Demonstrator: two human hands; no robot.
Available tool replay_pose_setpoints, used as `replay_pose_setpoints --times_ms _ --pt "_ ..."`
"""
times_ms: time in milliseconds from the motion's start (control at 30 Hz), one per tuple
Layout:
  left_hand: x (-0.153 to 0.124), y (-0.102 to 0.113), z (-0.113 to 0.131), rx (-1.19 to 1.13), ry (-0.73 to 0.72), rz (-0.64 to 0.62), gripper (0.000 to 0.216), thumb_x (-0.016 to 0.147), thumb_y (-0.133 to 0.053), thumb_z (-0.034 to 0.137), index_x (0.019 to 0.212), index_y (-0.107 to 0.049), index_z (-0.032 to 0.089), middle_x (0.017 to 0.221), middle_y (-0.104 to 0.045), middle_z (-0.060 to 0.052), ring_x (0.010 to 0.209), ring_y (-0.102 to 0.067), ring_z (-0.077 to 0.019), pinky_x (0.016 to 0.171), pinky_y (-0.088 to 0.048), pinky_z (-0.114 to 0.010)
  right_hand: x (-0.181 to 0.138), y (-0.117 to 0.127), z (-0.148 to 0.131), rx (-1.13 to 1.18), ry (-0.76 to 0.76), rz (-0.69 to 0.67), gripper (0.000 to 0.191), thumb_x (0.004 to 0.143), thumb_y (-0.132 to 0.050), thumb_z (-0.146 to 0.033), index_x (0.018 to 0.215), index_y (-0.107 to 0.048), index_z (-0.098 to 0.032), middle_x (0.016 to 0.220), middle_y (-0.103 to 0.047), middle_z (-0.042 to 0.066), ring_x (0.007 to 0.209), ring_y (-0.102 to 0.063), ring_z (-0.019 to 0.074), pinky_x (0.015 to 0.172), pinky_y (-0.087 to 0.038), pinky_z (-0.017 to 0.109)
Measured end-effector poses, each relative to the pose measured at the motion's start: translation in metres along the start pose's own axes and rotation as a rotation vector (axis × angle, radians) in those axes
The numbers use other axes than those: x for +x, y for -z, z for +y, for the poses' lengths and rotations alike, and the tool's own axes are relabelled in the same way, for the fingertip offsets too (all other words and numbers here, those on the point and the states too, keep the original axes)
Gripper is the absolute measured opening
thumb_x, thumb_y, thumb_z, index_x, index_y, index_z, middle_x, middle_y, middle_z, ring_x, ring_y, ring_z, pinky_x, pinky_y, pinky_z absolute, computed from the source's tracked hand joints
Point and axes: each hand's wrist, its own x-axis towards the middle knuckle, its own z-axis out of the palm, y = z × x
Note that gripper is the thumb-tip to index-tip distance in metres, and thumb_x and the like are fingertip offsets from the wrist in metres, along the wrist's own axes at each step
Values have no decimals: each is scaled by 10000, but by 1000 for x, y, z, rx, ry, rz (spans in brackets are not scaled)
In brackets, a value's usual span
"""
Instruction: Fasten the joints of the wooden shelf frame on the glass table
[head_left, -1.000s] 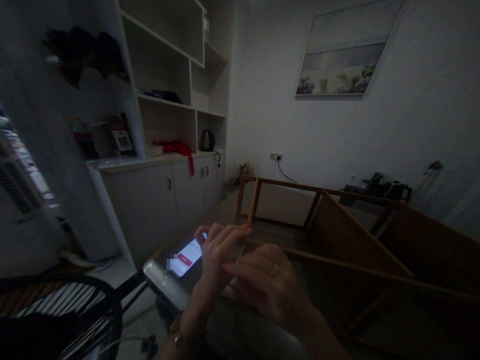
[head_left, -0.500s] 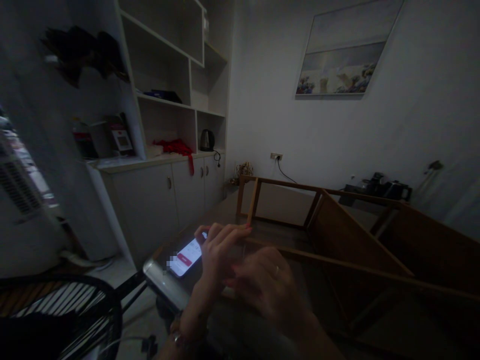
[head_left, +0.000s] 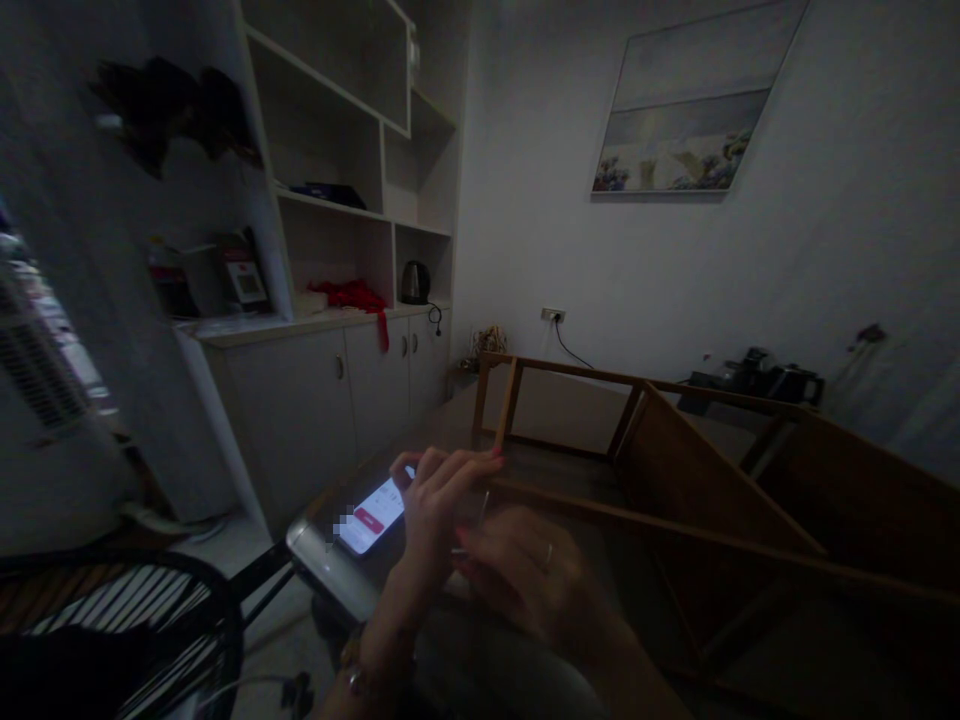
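— Where is the wooden frame (head_left: pixel 675 460), please?
— It lies on the table (head_left: pixel 439 425), in front of the person and stretching away to the right. One end is near the hands.

— And what do the hands do?
— The left hand (head_left: pixel 427 500) has bent fingers, and its fingertips reach to that near end. I think they steady it, but I cannot tell if the palm is holding something. The right hand (head_left: pixel 529 565) is closed in a pinch, as it seems on a thin rod (head_left: pixel 458 551), pale like metal. The light is weak, so its shape is not clear to me. Perhaps it is pinched with fingertips only because the piece is so slim.

— Is something in the way?
— The phone (head_left: pixel 375 515) lies lit, just beside the left hand, maybe so that the screen can be seen. It leaves little room on that side. The long rail of the frame passes close beyond the right hand. At the left, a black chair (head_left: pixel 150 600) stands near the table corner.

— And farther away?
— The cabinet (head_left: pixel 292 410) carries a red cloth (head_left: pixel 352 293) and a kettle (head_left: pixel 415 282). They are well apart and disturb nobody.
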Motion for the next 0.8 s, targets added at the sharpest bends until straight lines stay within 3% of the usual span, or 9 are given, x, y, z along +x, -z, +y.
replay_pose_setpoints --times_ms 100,400,600,800 --pt "0 5 1 -23 0 -45 236 952 -495 312 1097 -679 291 1109 -741 -5 894 -583 -232 829 -336 -413 2 6 3 -3 50 -29 143 943 -561 -126 1073 -621 -134 840 -712 30 792 -669 135 722 -548 239" --pt "1 2 7 -37 39 12 193 926 -538 303 1040 -693 289 1058 -755 -4 886 -578 -237 828 -337 -421 1 -6 -6 -48 -42 132 87 914 -595 -127 978 -620 -180 743 -685 6 693 -630 135 683 -526 272" --pt "1 1 9 -71 38 38 170 890 -565 242 1005 -686 273 1036 -757 5 865 -575 -231 805 -344 -414 -2 -2 0 61 -22 17 350 958 -488 -117 1306 -517 -149 804 -692 19 740 -638 138 701 -536 263" --pt "2 3 9 -71 38 9 174 901 -567 259 1032 -678 284 1061 -755 9 879 -580 -229 804 -347 -404 -1 3 1 -19 12 -40 272 955 -523 -153 1221 -580 -142 834 -703 39 782 -653 150 750 -547 279"
